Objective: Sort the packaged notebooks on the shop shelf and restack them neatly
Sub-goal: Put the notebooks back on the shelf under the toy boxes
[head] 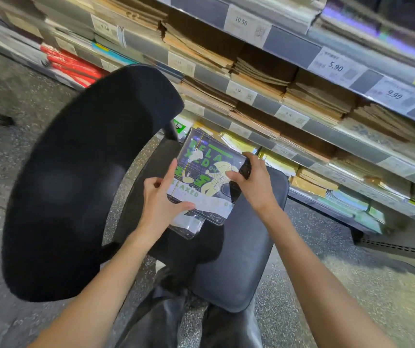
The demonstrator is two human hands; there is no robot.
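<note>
Both hands, left hand and right hand, pinch stacked packaged notebooks above chair seat; squaring edges first should aid restacking toward twelve o'clock.

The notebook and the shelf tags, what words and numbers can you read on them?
"RELAXED", pale letters on the packaged notebook that both hands hold
"10.50", price tag on the top shelf edge
"5.90", price tag
"9.99", price tag
"9.50", price tag, faint
The lower tags, the small print on every tag and the notebook's fine print are too blurred to read.
</note>
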